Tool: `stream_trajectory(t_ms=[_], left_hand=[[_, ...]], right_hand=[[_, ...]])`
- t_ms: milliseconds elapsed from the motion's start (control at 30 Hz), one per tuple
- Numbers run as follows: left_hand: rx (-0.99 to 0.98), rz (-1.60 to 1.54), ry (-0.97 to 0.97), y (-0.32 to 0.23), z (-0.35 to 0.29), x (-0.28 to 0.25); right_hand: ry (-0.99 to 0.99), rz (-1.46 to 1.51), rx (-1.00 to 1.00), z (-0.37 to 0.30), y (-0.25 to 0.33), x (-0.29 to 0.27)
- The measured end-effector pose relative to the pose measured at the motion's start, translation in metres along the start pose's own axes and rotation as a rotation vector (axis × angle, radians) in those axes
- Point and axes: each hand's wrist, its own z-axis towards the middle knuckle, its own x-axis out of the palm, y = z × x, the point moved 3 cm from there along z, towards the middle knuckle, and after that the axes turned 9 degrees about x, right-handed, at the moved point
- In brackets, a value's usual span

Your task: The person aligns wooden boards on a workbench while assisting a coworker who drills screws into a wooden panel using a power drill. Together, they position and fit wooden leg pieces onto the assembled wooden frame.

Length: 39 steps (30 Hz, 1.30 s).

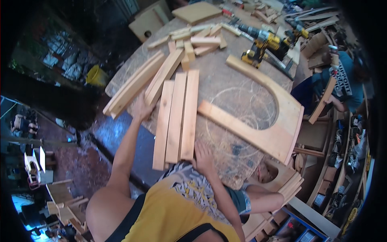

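Note:
Three wooden strips point(175, 121) lie side by side on the worn wooden tabletop, their near ends sticking out over its edge. My right hand point(204, 159) rests beside their near right end, fingers stretched out and touching the outer strip. My left hand point(143, 107) is closed around the near end of another wooden strip point(165, 74), which lies at a slant to their left; part of the fingers is hidden. Further left lies a pair of longer wooden strips point(135, 84). To the right is a U-shaped wooden panel point(282, 121) with a rounded cut-out.
Short wood blocks point(197, 40) are heaped at the far side of the worktable point(225, 92). A yellow-black cordless drill point(258, 44) stands beyond the U-shaped panel. At right, a co-worker point(342, 84) holds a wooden piece. A yellow bucket point(96, 76) stands at left.

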Motion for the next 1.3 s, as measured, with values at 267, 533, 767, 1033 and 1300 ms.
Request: stream_trajectory(t_ms=[267, 533, 767, 1033, 1300], left_hand=[[0.076, 0.067, -0.085, 0.024, -0.049, -0.032], [0.184, 0.174, -0.103, 0.055, -0.042, -0.044], [0.333, 0.293, -0.2, 0.035, -0.012, -0.058], [0.311, 0.299, 0.022, 0.031, 0.048, -0.026], [0.209, 0.428, 0.031, 0.048, 0.058, -0.048]], right_hand=[[0.012, -0.021, -0.014, -0.007, 0.004, -0.009], [0.042, -0.07, 0.009, -0.005, 0.012, -0.005], [0.033, -0.026, 0.041, -0.002, 0.011, -0.008], [-0.051, 0.09, 0.036, -0.003, -0.002, -0.016], [0.006, -0.064, 0.012, -0.01, 0.003, -0.013]])
